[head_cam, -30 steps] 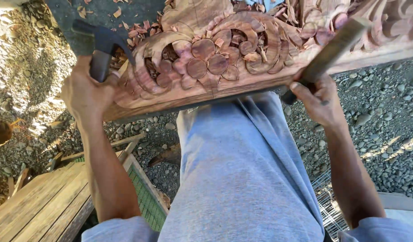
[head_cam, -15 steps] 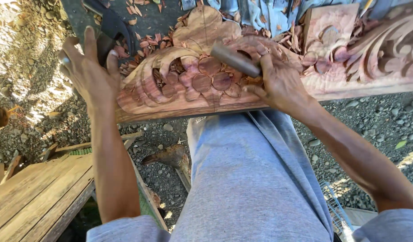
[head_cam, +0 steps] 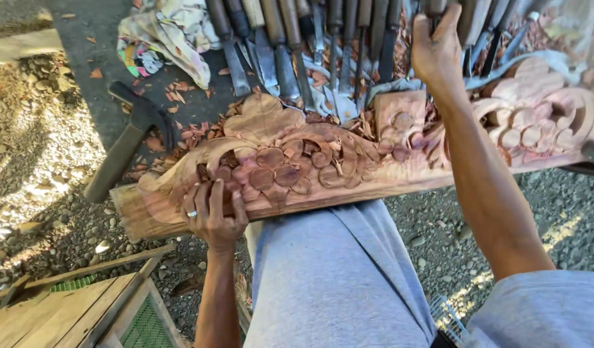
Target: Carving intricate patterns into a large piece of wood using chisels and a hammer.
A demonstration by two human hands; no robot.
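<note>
Your left hand [head_cam: 212,216] lies flat on the carved wooden plank [head_cam: 348,167], fingers spread over the scrollwork at its left end, w/ nothing clamped. The plank's long axis runs roughly 8-to-2 o'clock across your lap. Your right hand [head_cam: 439,48] is up at 1 o'clock among the row of chisels [head_cam: 290,51], which lie past the plank's far edge, blades pointing toward you, handles away at 12. Can't tell whether the right fingers are closed on a handle; they're hidden behind the back of the hand. The right hand is the nearer one to the chisels. The mallet [head_cam: 126,145] lies at 10 o'clock, closer to the left hand, beside wood chips [head_cam: 181,90] and a rag [head_cam: 165,32].
</note>
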